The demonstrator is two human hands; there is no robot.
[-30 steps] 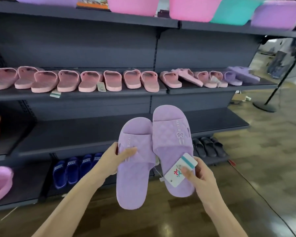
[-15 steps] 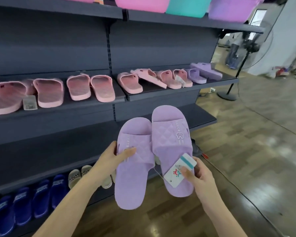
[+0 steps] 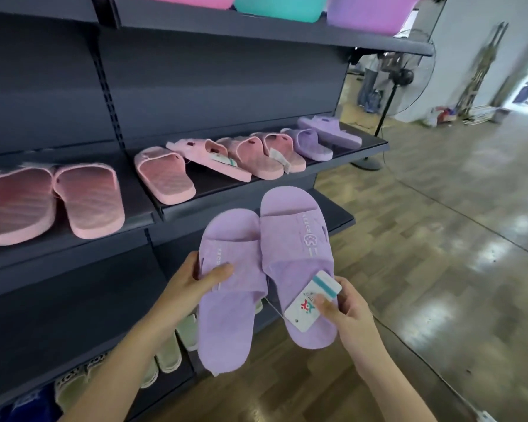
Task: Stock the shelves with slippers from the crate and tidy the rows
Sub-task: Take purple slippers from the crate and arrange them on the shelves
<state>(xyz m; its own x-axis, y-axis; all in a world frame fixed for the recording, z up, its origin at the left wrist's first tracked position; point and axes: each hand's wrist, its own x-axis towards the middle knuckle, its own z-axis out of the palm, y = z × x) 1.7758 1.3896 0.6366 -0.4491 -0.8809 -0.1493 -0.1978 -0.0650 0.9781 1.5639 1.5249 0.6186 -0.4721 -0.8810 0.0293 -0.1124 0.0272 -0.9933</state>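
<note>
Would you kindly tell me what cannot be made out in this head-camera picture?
- Head view: print on the white paper hang tag is too small; the right hand covers part with its thumb.
- Head view: dark blue slippers at lower left are blurred and cut off by the bottom edge.
- Head view: the fingers of the left hand hide behind the lilac plastic slippers.
- Crate: out of frame.

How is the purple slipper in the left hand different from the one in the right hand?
The left-hand slipper shows no tag; the right-hand slipper has a white tag lying on it. The left-hand slipper hangs lower; the right-hand slipper reaches higher. Both are lilac, toes pointing up.
</note>
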